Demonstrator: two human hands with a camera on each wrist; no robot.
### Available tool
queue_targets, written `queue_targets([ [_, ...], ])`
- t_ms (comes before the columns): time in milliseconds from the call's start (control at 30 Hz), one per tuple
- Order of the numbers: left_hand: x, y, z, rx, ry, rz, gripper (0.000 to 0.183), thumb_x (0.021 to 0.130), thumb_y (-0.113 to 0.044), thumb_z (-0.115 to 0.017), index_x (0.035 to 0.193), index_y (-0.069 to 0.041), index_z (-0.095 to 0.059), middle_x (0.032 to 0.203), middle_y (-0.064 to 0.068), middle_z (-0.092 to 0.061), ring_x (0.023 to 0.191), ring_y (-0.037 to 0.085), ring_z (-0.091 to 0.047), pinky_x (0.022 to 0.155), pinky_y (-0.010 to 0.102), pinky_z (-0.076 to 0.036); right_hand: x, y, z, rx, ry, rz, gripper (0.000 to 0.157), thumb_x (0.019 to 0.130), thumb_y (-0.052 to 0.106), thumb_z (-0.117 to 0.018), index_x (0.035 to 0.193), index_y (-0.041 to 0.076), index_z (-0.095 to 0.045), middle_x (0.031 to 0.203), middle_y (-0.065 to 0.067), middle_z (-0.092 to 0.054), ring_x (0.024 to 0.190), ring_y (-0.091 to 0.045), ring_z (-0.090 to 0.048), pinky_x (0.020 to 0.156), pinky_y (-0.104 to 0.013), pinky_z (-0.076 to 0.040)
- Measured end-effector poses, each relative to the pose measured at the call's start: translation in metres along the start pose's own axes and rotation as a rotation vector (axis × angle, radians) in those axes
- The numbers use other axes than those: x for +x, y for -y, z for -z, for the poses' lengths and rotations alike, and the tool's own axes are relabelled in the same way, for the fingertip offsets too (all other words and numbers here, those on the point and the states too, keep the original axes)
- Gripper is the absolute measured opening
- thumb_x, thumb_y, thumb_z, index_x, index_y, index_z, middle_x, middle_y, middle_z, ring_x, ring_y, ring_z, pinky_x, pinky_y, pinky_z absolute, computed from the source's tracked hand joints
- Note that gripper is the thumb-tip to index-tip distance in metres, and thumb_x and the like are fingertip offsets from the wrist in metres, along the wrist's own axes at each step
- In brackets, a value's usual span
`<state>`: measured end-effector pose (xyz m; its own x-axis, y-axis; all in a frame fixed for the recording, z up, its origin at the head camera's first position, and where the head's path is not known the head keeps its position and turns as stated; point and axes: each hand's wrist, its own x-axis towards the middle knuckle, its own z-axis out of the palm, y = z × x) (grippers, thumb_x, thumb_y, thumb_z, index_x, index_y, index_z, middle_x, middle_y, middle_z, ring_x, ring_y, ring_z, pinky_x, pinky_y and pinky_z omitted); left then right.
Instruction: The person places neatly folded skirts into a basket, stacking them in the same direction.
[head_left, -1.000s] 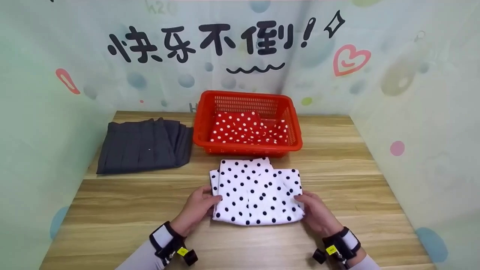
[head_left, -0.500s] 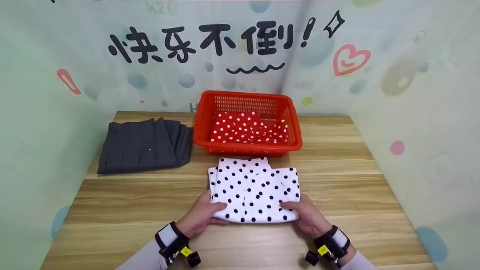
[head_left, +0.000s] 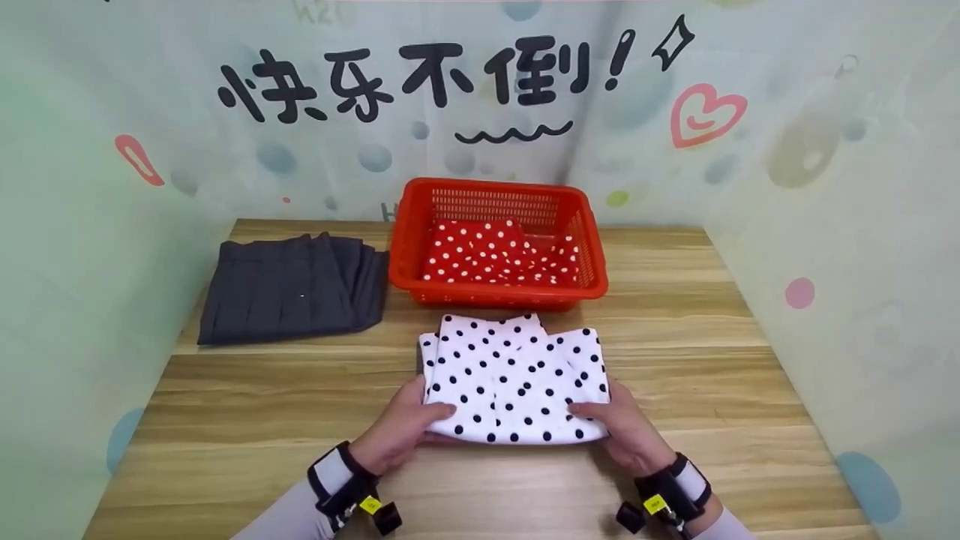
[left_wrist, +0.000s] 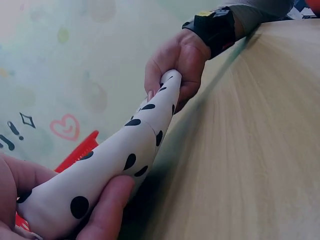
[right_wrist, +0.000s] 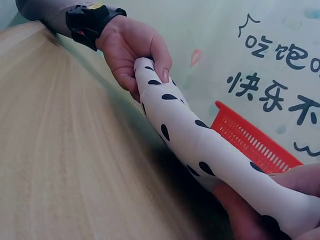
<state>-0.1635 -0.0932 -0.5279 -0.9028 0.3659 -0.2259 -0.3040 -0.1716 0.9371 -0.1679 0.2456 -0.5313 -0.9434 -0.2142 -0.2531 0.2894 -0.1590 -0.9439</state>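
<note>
The left hand (head_left: 401, 427) grips the lower left corner of a folded white cloth with black dots (head_left: 517, 382), thumb on top and fingers underneath. The right hand (head_left: 628, 429) pinches the opposite corner in the same way, so both are narrowed round fabric. The cloth lies between them at the lower centre of the frame, just below the basket. In both wrist views its near edge looks like a thick, rounded roll above a dark shadow (how far the rest is off the table, I cannot tell).

The step in hand seems to be handling the folded bundle with a two-handed hold; the next move would call for even pressure and both ends level, so that the layers do not slip.

The cloth's long axis runs left to right across the frame, from hand to hand. Its smooth folded edge faces the bottom, while the stepped edge, tallest left of centre, points up toward the red basket (head_left: 499, 292).

Inside the basket lies a red cloth with white dots (head_left: 472, 251). Farther out, at middle left, a dark grey pleated cloth (head_left: 289, 289) lies folded on the wooden table (head_left: 675, 330).
</note>
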Motion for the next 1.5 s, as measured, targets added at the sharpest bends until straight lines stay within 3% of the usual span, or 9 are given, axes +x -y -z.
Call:
queue_targets([
  [267,-0.005,-0.019,-0.007,-0.033,0.139,-0.011,0.066,0.097,0.001,-0.060,0.156,0.009,-0.032,0.135,0.027,-0.067,0.106,0.032,-0.078,0.086,0.050,-0.066,-0.027,0.028,-0.001,0.030,0.018,0.016,0.078,0.090,-0.012,-0.065,0.159,-0.005,-0.029,0.132,-0.010,-0.071,0.118,-0.027,-0.073,0.102,-0.042,-0.061],
  [400,-0.012,-0.033,-0.014,-0.036,0.172,-0.025,0.065,0.098,0.000,-0.060,0.155,0.010,-0.031,0.133,0.027,-0.068,0.104,0.032,-0.078,0.084,0.046,-0.066,-0.041,0.044,-0.004,0.052,0.038,0.039,0.080,0.091,-0.013,-0.061,0.160,-0.006,-0.023,0.132,-0.008,-0.070,0.119,-0.027,-0.072,0.101,-0.044,-0.061],
  [567,-0.026,-0.064,-0.023,-0.014,0.210,-0.034,0.067,0.100,-0.003,-0.062,0.157,0.009,-0.028,0.131,0.024,-0.069,0.102,0.031,-0.078,0.080,0.041,-0.067,-0.060,0.076,-0.009,0.033,0.064,0.074,0.088,0.090,-0.013,-0.061,0.164,-0.003,-0.014,0.137,-0.005,-0.067,0.122,-0.024,-0.071,0.103,-0.039,-0.060],
  [733,-0.027,-0.101,-0.028,-0.003,0.262,-0.120,0.067,0.101,-0.001,-0.061,0.158,0.010,-0.027,0.134,0.027,-0.066,0.101,0.028,-0.079,0.078,0.039,-0.067,-0.064,0.110,-0.013,0.076,0.090,0.144,0.088,0.089,-0.013,-0.057,0.166,0.002,-0.016,0.145,-0.009,-0.063,0.128,-0.028,-0.068,0.106,-0.040,-0.059],
  [867,-0.017,-0.125,-0.027,-0.010,0.244,-0.187,0.063,0.102,-0.001,-0.060,0.157,0.008,-0.031,0.136,0.026,-0.067,0.100,0.027,-0.079,0.076,0.039,-0.067,-0.048,0.131,-0.015,0.114,0.100,0.186,0.086,0.089,-0.014,-0.053,0.166,0.005,-0.019,0.149,-0.011,-0.061,0.131,-0.028,-0.067,0.107,-0.041,-0.058],
  [1000,0.006,-0.141,-0.023,-0.081,0.198,-0.218,0.059,0.103,-0.001,-0.057,0.158,0.003,-0.035,0.138,0.024,-0.066,0.103,0.027,-0.079,0.077,0.038,-0.067,-0.019,0.147,-0.014,0.177,0.106,0.199,0.083,0.093,-0.013,-0.053,0.168,0.006,-0.021,0.150,-0.011,-0.060,0.133,-0.027,-0.065,0.109,-0.040,-0.057],
  [1233,0.057,-0.148,-0.014,-0.186,0.055,-0.277,0.054,0.104,0.001,-0.053,0.156,0.004,-0.040,0.142,0.027,-0.062,0.104,0.026,-0.078,0.079,0.037,-0.067,0.035,0.159,-0.012,0.346,0.027,0.181,0.071,0.100,-0.009,-0.051,0.166,-0.001,-0.026,0.133,-0.012,-0.071,0.117,-0.024,-0.073,0.100,-0.035,-0.061],
  [1367,0.080,-0.153,-0.005,-0.170,-0.069,-0.319,0.053,0.103,0.003,-0.053,0.155,0.007,-0.040,0.144,0.026,-0.059,0.106,0.026,-0.076,0.081,0.039,-0.067,0.067,0.160,-0.021,0.388,-0.022,0.209,0.064,0.104,-0.009,-0.049,0.163,-0.008,-0.027,0.123,-0.012,-0.075,0.110,-0.022,-0.074,0.094,-0.034,-0.063],
  [1500,0.096,-0.158,0.009,-0.140,-0.141,-0.301,0.051,0.105,0.000,-0.052,0.154,0.005,-0.042,0.146,0.025,-0.058,0.108,0.025,-0.074,0.081,0.037,-0.067,0.095,0.160,-0.031,0.395,-0.067,0.238,0.057,0.104,-0.009,-0.051,0.159,-0.012,-0.035,0.116,-0.011,-0.075,0.103,-0.022,-0.074,0.090,-0.031,-0.063],
])
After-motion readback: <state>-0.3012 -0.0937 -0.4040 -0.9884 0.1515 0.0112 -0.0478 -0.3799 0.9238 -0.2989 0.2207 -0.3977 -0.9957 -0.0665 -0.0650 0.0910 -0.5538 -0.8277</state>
